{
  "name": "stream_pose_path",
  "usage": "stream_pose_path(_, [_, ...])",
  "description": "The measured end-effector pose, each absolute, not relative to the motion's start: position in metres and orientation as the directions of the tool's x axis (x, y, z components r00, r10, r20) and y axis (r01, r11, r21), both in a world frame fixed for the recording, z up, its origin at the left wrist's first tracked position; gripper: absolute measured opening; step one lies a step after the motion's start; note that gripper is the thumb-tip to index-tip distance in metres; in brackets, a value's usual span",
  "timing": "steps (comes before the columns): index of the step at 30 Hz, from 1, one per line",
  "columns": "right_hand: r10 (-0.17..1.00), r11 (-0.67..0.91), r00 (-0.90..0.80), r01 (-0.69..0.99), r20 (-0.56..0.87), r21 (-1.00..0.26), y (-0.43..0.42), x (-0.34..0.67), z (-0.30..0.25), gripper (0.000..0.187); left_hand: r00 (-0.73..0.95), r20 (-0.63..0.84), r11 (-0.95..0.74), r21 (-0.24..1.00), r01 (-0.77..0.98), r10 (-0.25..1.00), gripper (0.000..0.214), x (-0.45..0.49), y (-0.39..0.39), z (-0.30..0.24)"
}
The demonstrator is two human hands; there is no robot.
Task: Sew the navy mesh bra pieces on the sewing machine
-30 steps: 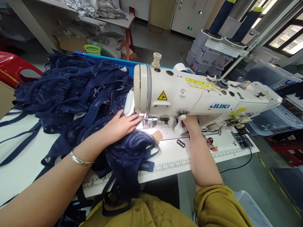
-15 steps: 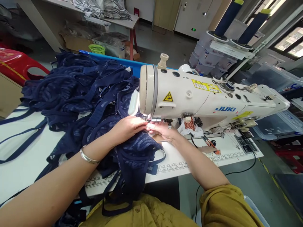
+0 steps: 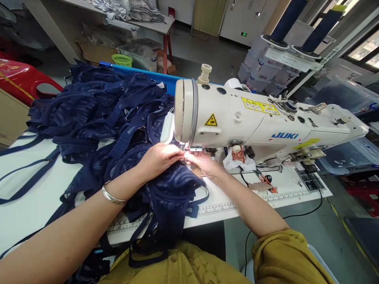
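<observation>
Ruler marks run along the near edge of a white counter [image 3: 41, 201], where a navy garment [image 3: 174, 187] lies below the head of a sewing machine [image 3: 225, 106], its lower part hanging over that edge towards the person's lap. At the needle area, the left hand [image 3: 158, 161] rests on the cloth with thumb and forefinger drawn narrow; the right hand [image 3: 204, 163] meets it from the other side, likewise pinched, fingertips just beside the left's. Whether anything sits between the fingers I cannot tell. Room there is tight, with the machine head close above both hands. Left of them, a navy pile [image 3: 89, 102] covers the counter to its far side, against a blue rim [image 3: 139, 71], while loose straps trail across white surface at the left. Right of the right hand, a copper-coloured bundle [image 3: 238, 154] in white wrapping sits under the machine arm, near an orange-handled tool [image 3: 272, 190]. Farther right, past the counter's end, grey floor [image 3: 314, 228] shows.
</observation>
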State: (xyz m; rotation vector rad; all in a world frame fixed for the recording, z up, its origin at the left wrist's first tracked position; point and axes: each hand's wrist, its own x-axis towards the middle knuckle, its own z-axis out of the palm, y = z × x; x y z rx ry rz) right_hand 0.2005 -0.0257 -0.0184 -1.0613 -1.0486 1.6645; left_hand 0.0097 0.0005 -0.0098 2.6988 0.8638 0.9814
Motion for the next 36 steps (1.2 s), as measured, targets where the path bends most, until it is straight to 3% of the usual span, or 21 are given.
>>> stream_pose_path(7, [0.967, -0.187, -0.199, -0.133, -0.158, -0.973, -0.024, 0.2, -0.025, 0.032, 0.694, 0.569, -0.868, 0.074, 0.492, 0.442, 0.027, 0.012, -0.002, -0.008])
stream_pose_path(12, [0.971, -0.145, -0.168, 0.155, -0.17, -0.977, -0.022, 0.205, -0.031, 0.02, 0.728, 0.522, -0.848, -0.018, 0.53, 0.445, 0.029, 0.014, -0.003, -0.008])
stream_pose_path(17, [0.966, 0.168, -0.248, 0.37, 0.077, -0.914, -0.024, 0.21, -0.033, 0.017, 0.742, 0.471, -0.835, -0.02, 0.55, 0.478, 0.031, 0.015, -0.002, -0.011])
stream_pose_path(21, [0.943, 0.253, -0.32, 0.514, 0.09, -0.82, -0.026, 0.212, -0.029, 0.024, 0.752, 0.448, -0.845, 0.013, 0.535, 0.483, 0.034, 0.015, -0.002, -0.01])
stream_pose_path(33, [0.978, 0.183, -0.207, 0.755, 0.036, -0.629, -0.03, 0.202, -0.012, 0.024, 0.756, 0.403, -0.844, 0.085, 0.53, 0.516, 0.032, 0.015, 0.0, -0.012])
stream_pose_path(36, [0.992, 0.098, -0.125, 0.808, -0.007, -0.581, -0.021, 0.203, -0.015, 0.023, 0.749, 0.404, -0.838, 0.094, 0.537, 0.525, 0.031, 0.015, 0.0, -0.01])
